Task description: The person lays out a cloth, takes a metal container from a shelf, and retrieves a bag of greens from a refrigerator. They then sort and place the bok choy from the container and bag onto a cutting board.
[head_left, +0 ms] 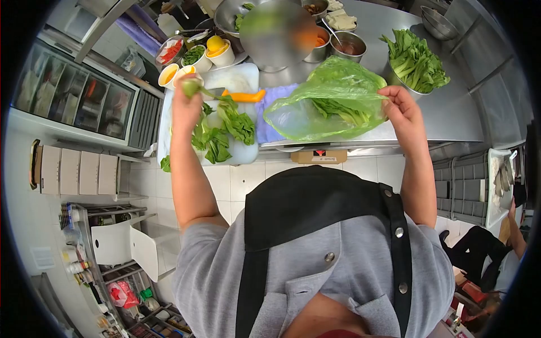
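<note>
My left hand, raised over the left part of the white cutting board, has its fingers closed around a green leafy vegetable, blurred by motion. Loose bok choy leaves lie on the board below and beside it. A knife with an orange handle rests at the board's right side. My right hand pinches the right edge of a translucent green plastic bag. The bag gapes toward me, with leafy greens inside. Part of a purple cloth shows under its left side.
A metal container of leafy greens stands to the right on the steel counter. Bowls of cut vegetables, including a white one with yellow pieces, line the back left. A metal pot with a spoon sits behind the bag.
</note>
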`<move>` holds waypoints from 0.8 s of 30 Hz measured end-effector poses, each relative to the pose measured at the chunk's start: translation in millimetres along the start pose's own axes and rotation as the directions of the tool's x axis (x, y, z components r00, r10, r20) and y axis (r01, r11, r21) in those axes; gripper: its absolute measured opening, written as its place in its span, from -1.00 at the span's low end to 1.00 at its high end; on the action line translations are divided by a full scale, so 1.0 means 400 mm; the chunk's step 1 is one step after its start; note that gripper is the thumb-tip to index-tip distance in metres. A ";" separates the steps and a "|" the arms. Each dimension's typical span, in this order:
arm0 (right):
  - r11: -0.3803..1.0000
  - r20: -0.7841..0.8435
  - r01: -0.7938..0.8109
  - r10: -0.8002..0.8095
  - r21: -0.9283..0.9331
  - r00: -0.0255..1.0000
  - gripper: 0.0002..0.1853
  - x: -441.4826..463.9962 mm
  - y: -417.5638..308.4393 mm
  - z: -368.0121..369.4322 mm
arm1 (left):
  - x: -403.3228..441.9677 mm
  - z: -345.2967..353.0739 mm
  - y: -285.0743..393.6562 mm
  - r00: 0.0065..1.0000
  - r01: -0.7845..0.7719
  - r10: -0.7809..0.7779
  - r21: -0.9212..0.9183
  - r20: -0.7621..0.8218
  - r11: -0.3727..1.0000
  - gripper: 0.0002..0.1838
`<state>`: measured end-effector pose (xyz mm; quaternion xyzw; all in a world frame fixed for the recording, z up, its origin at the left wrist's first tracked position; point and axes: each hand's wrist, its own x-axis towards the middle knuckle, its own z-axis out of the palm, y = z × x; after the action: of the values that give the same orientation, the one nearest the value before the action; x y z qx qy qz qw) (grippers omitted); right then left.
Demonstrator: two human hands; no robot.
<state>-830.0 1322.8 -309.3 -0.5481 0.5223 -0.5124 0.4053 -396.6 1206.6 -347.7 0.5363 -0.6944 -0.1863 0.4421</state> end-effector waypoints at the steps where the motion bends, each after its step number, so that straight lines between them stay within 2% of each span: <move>1: 1.000 0.001 -0.004 0.004 -0.009 1.000 -0.81 0.000 -0.002 0.000 | -0.002 -0.024 0.041 0.985 0.118 -0.145 -0.242 -0.099 0.963 -0.54; 2: 1.000 0.003 -0.008 0.008 -0.011 1.000 -0.81 -0.001 0.001 0.000 | -0.006 -0.047 0.078 0.973 0.139 -0.214 -0.528 -0.083 0.838 -0.52; 3: 1.000 0.022 -0.019 0.019 -0.004 1.000 -0.80 -0.003 0.005 0.001 | -0.010 -0.068 0.109 0.960 0.142 -0.275 -0.762 -0.049 0.632 -0.50; 4: 1.000 0.038 -0.030 0.029 0.003 0.999 -0.80 -0.004 0.010 0.000 | -0.012 -0.093 0.120 0.956 0.152 -0.292 -0.845 -0.006 0.513 -0.45; 7: 0.999 0.021 -0.039 0.038 0.020 0.999 -0.79 -0.004 0.028 0.000 | -0.014 -0.133 0.101 0.913 0.311 -0.378 -0.866 0.157 0.392 -0.53; 8: 0.999 0.027 -0.046 0.045 0.015 0.999 -0.79 0.002 0.036 -0.007 | -0.022 -0.129 0.103 0.858 0.420 -0.472 -0.805 0.202 0.419 -0.55; 9: 0.999 0.010 -0.047 0.047 0.009 0.999 -0.79 0.001 0.029 -0.010 | -0.015 -0.116 0.084 0.860 0.424 -0.462 -0.805 0.216 0.414 -0.55; 11: 0.997 0.007 -0.043 0.042 0.066 0.999 -0.79 0.001 0.011 -0.005 | -0.010 -0.079 -0.010 0.820 0.564 -0.525 -0.481 0.228 0.671 -0.49; 13: 0.997 0.005 -0.029 0.029 0.071 1.000 -0.80 -0.001 0.002 -0.005 | -0.007 -0.027 -0.129 0.773 0.633 -0.609 -0.155 0.177 0.759 -0.43; 14: 0.996 0.016 -0.026 0.025 0.084 1.000 -0.82 -0.001 -0.003 -0.003 | -0.012 -0.002 -0.160 0.779 0.613 -0.614 0.054 0.129 0.789 -0.42; 15: 0.995 0.026 -0.024 0.021 0.097 0.999 -0.84 -0.001 -0.008 0.000 | -0.008 0.011 -0.145 0.782 0.608 -0.608 0.051 0.137 0.792 -0.42; 16: 0.995 0.016 -0.021 0.020 0.093 1.000 -0.84 -0.001 -0.010 0.003 | -0.008 0.030 -0.130 0.845 0.481 -0.532 0.352 0.059 0.803 -0.40; 17: 0.998 -0.001 -0.025 0.025 0.055 1.000 -0.86 0.000 -0.009 0.008 | -0.011 0.051 -0.112 0.904 0.327 -0.427 0.623 0.013 0.710 -0.38; 18: 0.999 -0.018 -0.032 0.032 0.016 0.999 -0.88 0.000 -0.005 0.015 | -0.017 0.055 -0.030 0.981 0.163 -0.189 0.711 -0.042 0.685 -0.52; 19: 0.999 -0.028 -0.035 0.036 0.012 0.999 -0.88 0.002 0.002 0.026 | -0.013 0.052 0.079 0.975 0.210 -0.220 0.514 -0.043 0.832 -0.63; 20: 0.996 -0.048 0.000 -0.004 -0.085 0.999 -0.88 0.004 0.014 0.042 | -0.016 0.054 0.177 0.967 0.251 -0.252 0.286 -0.033 0.925 -0.74; 21: 0.983 -0.065 0.033 -0.045 -0.181 0.997 -0.89 0.005 0.021 0.059 | -0.036 0.065 0.242 0.942 0.242 -0.237 0.005 0.238 0.970 -0.80; 22: 0.972 -0.065 0.063 -0.080 -0.226 0.995 -0.87 0.002 0.021 0.082 | -0.059 0.089 0.291 0.867 0.290 -0.133 -0.270 0.480 0.918 -0.86; 23: 0.971 -0.077 0.060 -0.079 -0.230 0.994 -0.87 -0.002 0.019 0.105 | -0.077 0.135 0.331 0.794 0.084 0.038 -0.171 0.607 0.982 -0.87; 24: 0.943 -0.041 0.161 -0.181 -0.293 0.983 -0.85 -0.005 0.017 0.127 | -0.091 0.182 0.373 0.664 -0.151 0.179 -0.105 0.726 0.983 -0.87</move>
<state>-780.9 1319.4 -323.6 -0.6270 0.5551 -0.4823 0.2573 -541.1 1276.8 -292.7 0.3438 -0.8552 -0.3568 0.1520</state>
